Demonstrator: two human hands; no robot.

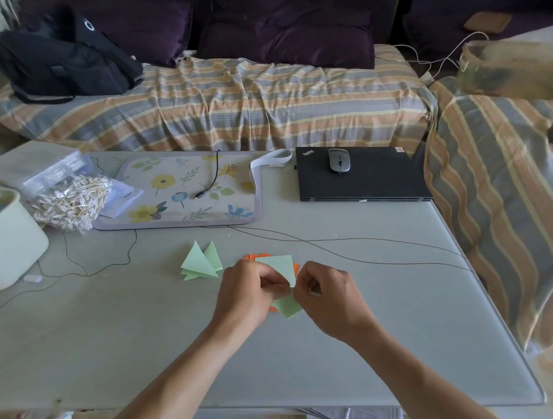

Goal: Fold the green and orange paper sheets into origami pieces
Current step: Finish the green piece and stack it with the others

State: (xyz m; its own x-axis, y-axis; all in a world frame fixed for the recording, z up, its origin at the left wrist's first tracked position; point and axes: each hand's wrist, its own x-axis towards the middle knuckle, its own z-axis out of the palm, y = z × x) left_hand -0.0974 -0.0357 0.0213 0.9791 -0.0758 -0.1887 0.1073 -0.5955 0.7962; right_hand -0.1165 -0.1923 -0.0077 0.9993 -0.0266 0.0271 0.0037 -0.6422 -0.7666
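In the head view, just below the frame's centre, the left hand (243, 294) and right hand (327, 293) pinched a pale green paper sheet (288, 306) between curled fingers, above orange paper sheets (296, 268) on the grey tabletop (111, 348). The step looked like mid-crease folding; next, aligning edges precisely. 1 folded green triangular piece (202, 262) lay centre-left. Both forearms reached in from the bottom edge.

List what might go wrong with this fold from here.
1. Both hands, left hand and right hand, pinch the green sheet in mid-air, so the crease may come out crooked.
2. The orange sheets beneath could get nudged.
3. The thin cable runs just behind and may snag a hand.
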